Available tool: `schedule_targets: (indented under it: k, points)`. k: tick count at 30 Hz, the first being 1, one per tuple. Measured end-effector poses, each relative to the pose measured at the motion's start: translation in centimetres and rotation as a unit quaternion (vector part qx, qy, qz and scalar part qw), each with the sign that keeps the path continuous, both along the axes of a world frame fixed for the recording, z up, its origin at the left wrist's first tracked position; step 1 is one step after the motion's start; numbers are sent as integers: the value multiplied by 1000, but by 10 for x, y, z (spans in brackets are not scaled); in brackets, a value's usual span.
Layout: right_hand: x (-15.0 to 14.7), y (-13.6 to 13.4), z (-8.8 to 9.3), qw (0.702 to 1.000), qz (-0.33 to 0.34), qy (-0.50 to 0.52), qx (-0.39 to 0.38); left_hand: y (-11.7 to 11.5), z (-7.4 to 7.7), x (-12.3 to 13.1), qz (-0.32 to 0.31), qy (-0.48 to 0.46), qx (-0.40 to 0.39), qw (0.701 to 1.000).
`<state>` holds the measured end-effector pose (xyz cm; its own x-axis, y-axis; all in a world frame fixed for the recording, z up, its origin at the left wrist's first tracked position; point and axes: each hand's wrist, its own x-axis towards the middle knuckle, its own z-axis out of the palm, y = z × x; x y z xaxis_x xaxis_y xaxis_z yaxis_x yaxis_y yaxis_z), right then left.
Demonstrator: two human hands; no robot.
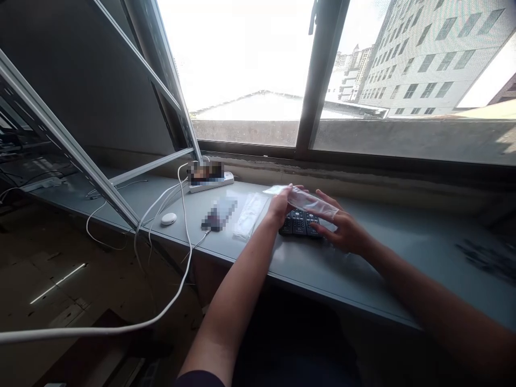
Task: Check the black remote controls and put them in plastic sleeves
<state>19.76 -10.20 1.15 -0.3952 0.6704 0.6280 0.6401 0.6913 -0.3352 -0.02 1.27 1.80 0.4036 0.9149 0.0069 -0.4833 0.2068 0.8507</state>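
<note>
A long, narrow clear plastic bag (312,202) stretches between my two hands above the desk. My left hand (280,206) is closed on its left end. At its right end is my right hand (344,230), holding the bag among its fingers while the thumb and one finger stick out apart; the exact grip is partly hidden. Below the bag, several black remote controls (299,222) lie side by side, partly covered by the hands. To the left of my left hand lies a stack of clear plastic bags (250,214), flat on the desk.
A blurred phone-like device (220,214) on a cable lies left of the bags. Behind it is a white power strip (212,181). A round white object (168,219) sits near white cables (183,215). A metal frame (80,156) slants at left; a window (245,70) stands behind.
</note>
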Motion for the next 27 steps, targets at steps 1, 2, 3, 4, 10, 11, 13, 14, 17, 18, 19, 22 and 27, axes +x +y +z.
schedule_targets:
  k: [1,2,3,4,10,11,13,14,17,18,19,22,27]
  points:
    - [1,0,1,1000,-2,-4,-7,0,1,-1,17,-4,-5,1000]
    - [1,0,1,1000,-3,-7,-14,1,2,-2,42,-11,-11,999]
    - [2,0,2,1000,-6,-10,-19,2,3,-4,70,-20,-17,997]
    - [2,-1,2,1000,-8,-10,-24,2,4,-5,98,-31,-25,994]
    - [3,-3,1,999,-5,19,-30,7,5,-14,183,-65,-52,980]
    - [3,-3,1,999,-2,24,-28,7,5,-15,190,-73,-53,978]
    - [3,-3,2,999,5,30,-17,7,6,-16,205,-89,-57,973]
    - [3,-3,3,999,7,32,-12,7,6,-16,209,-92,-59,972]
    - [0,-3,5,999,2,42,1,5,8,-16,221,-88,-62,969]
    - [0,-4,6,999,-2,46,4,5,8,-17,228,-88,-64,968]
    - [-1,-4,6,999,-5,49,7,5,8,-17,237,-90,-65,965]
    - [-1,-4,7,998,-7,58,14,5,8,-18,249,-104,-70,960]
    - [1,-3,5,998,-16,62,-3,6,5,-13,137,-109,-84,981]
